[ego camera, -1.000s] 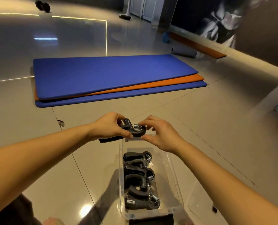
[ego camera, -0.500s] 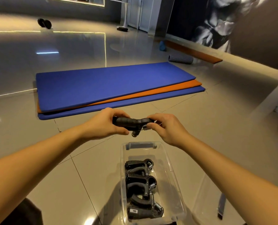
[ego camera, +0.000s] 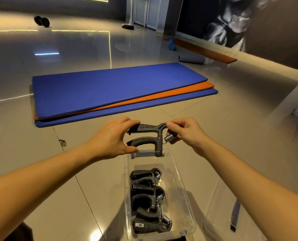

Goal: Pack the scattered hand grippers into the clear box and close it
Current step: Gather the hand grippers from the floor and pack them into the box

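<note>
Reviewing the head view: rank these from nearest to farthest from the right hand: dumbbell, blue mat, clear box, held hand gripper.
1. held hand gripper: pinched by the right hand itself.
2. clear box: on the floor just below.
3. blue mat: ahead on the floor.
4. dumbbell: far back, left.

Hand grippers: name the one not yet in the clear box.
The hand gripper held by left hand and right hand above the clear box's far end; three others lie inside.

Stacked blue and orange mats [ego camera: 120, 89] lie on the tiled floor [ego camera: 40, 153], with a dumbbell [ego camera: 41, 21] well beyond.
</note>
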Available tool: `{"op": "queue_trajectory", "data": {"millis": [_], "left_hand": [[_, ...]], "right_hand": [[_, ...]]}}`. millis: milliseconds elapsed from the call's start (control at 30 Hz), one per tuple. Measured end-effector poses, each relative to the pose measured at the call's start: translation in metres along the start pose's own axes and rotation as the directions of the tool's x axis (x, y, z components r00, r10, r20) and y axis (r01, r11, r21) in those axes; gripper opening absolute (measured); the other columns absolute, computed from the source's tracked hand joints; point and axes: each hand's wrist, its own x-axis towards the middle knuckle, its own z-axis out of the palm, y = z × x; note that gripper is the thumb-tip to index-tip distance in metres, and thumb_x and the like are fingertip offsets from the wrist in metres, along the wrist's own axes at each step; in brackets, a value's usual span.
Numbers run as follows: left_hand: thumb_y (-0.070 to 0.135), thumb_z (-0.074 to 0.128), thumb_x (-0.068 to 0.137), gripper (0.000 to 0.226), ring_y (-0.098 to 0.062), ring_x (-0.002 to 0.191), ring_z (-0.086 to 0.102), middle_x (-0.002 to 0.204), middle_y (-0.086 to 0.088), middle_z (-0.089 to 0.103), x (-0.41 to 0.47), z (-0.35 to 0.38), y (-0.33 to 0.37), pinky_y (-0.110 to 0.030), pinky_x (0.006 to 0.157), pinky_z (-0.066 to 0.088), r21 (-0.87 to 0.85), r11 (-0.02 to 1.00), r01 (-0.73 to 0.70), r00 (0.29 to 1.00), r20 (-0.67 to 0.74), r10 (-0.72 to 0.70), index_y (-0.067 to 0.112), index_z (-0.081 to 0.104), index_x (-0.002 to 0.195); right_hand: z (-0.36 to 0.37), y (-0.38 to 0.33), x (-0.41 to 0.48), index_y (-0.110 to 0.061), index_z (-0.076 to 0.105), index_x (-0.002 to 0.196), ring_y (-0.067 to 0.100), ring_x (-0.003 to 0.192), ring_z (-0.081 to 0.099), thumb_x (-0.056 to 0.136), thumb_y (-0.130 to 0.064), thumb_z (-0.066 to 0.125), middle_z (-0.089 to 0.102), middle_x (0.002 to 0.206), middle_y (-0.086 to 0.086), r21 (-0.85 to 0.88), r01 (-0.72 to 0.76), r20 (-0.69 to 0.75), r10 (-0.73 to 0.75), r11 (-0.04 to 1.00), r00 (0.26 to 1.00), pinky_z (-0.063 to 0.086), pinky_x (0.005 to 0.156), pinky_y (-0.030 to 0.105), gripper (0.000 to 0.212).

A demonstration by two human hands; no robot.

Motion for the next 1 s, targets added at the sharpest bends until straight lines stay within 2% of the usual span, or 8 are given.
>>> {"op": "queue_trajectory", "data": {"millis": [133, 200, 333, 433, 500, 633, 800, 1000], "left_hand": [[0.046, 0.082, 0.075, 0.08, -0.004, 0.106, 0.047, 0.127, 0.009, 0.059, 0.001, 0.003, 0.005, -0.02, 0.088, 0.041, -0.022, 1.0, 0.016, 1.0, -0.02, -0.016, 0.029, 0.047, 0.145], [0.045, 0.082, 0.075, 0.077, -0.003, 0.103, 0.048, 0.124, 0.009, 0.061, 0.002, 0.003, 0.006, -0.017, 0.084, 0.038, -0.032, 0.999, 0.019, 1.0, -0.016, -0.019, 0.028, 0.05, 0.143], [0.044, 0.082, 0.075, 0.076, -0.002, 0.102, 0.048, 0.122, 0.009, 0.063, 0.004, 0.002, 0.01, -0.009, 0.076, 0.031, -0.04, 0.999, 0.035, 0.999, -0.005, -0.035, 0.026, 0.052, 0.142], [0.042, 0.083, 0.075, 0.077, -0.002, 0.101, 0.051, 0.124, 0.007, 0.065, 0.006, 0.003, 0.013, -0.007, 0.075, 0.034, -0.075, 0.995, 0.065, 0.998, 0.031, -0.062, 0.024, 0.052, 0.143], [0.039, 0.084, 0.074, 0.077, -0.003, 0.103, 0.053, 0.127, 0.004, 0.065, 0.007, 0.004, 0.015, -0.012, 0.082, 0.042, -0.121, 0.988, 0.098, 0.993, 0.075, -0.089, 0.022, 0.053, 0.143], [0.038, 0.085, 0.073, 0.084, -0.012, 0.117, 0.059, 0.136, 0.001, 0.062, 0.002, 0.003, 0.015, -0.028, 0.097, 0.049, -0.204, 0.969, 0.139, 0.983, 0.144, -0.111, 0.022, 0.047, 0.147], [0.042, 0.086, 0.071, 0.094, -0.007, 0.112, 0.056, 0.134, 0.002, 0.061, -0.001, 0.016, 0.007, -0.02, 0.092, 0.043, -0.237, 0.964, 0.12, 0.984, 0.16, -0.083, 0.03, 0.037, 0.151], [0.066, 0.077, 0.07, 0.104, -0.011, 0.13, 0.047, 0.15, 0.005, 0.046, -0.006, 0.044, -0.014, -0.026, 0.101, 0.039, -0.156, 0.977, 0.142, 0.965, 0.243, -0.101, 0.03, 0.029, 0.155]], "right_hand": [[0.001, 0.005, 0.0, -0.022, 0.074, 0.097, 0.019, 0.078, 0.073, 0.1, -0.027, 0.061, 0.074, 0.083, 0.002, -0.017, -0.045, 0.001, 0.045, 0.999, 0.999, 0.058, 0.063, 0.023, 0.015], [0.005, 0.006, 0.0, -0.028, 0.072, 0.103, 0.013, 0.086, 0.07, 0.097, -0.033, 0.063, 0.072, 0.092, -0.006, -0.191, 0.019, -0.033, -0.026, 0.981, 0.999, 0.057, 0.067, 0.021, 0.012], [0.022, 0.005, -0.006, -0.026, 0.055, 0.138, 0.005, 0.103, 0.056, 0.083, -0.059, 0.068, 0.056, 0.117, -0.014, -0.587, 0.234, 0.105, -0.214, 0.775, 0.971, 0.049, 0.083, 0.02, 0.066], [0.033, 0.005, -0.01, -0.029, 0.053, 0.137, 0.009, 0.103, 0.051, 0.08, -0.063, 0.069, 0.055, 0.115, -0.012, -0.729, 0.356, 0.203, -0.312, 0.585, 0.928, 0.051, 0.086, 0.031, 0.068], [0.038, 0.005, -0.011, -0.029, 0.055, 0.134, 0.01, 0.1, 0.052, 0.082, -0.056, 0.072, 0.056, 0.113, -0.011, -0.748, 0.375, 0.203, -0.349, 0.547, 0.915, 0.053, 0.087, 0.034, 0.061], [0.041, 0.01, -0.012, -0.027, 0.057, 0.134, 0.01, 0.098, 0.055, 0.083, -0.05, 0.074, 0.06, 0.112, -0.01, -0.715, 0.395, 0.225, -0.345, 0.577, 0.911, 0.054, 0.086, 0.035, 0.058], [0.043, 0.021, -0.012, -0.025, 0.061, 0.135, 0.011, 0.101, 0.058, 0.081, -0.047, 0.079, 0.061, 0.112, -0.012, -0.629, 0.355, 0.23, -0.271, 0.691, 0.935, 0.054, 0.087, 0.035, 0.061], [0.038, 0.05, 0.0, -0.023, 0.06, 0.134, 0.012, 0.098, 0.056, 0.081, -0.045, 0.079, 0.06, 0.109, -0.011, -0.673, 0.29, 0.203, -0.207, 0.681, 0.957, 0.053, 0.086, 0.037, 0.06]]}}
